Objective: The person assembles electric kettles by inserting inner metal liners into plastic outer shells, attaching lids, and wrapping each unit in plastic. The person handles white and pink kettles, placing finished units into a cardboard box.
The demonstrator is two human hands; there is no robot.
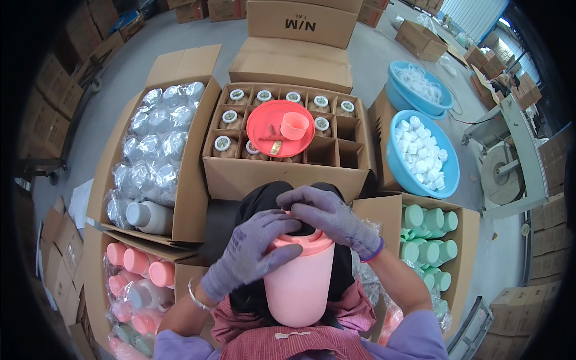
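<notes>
A pink plastic jug point(300, 285) stands upright in my lap, with a darker pink collar point(315, 243) round its top. My left hand point(249, 243), in a grey-purple glove, grips the collar from the left, thumb across its near side. In a matching glove, my right hand point(333, 219) bends over the far right of the top with its fingers curled onto the rim. Between the hands a dark area shows at the jug's mouth, and I cannot make out what it is. Both sets of fingertips are partly hidden.
Ahead, a divided carton point(270, 174) holds several white-capped bottles; on it rests a red tray point(264, 141) with a pink cup point(294, 126). Left stand cartons of wrapped clear bottles point(159, 138) and pink jugs point(137, 261); right, green jugs point(429, 252) and a blue basin point(450, 186) of white caps.
</notes>
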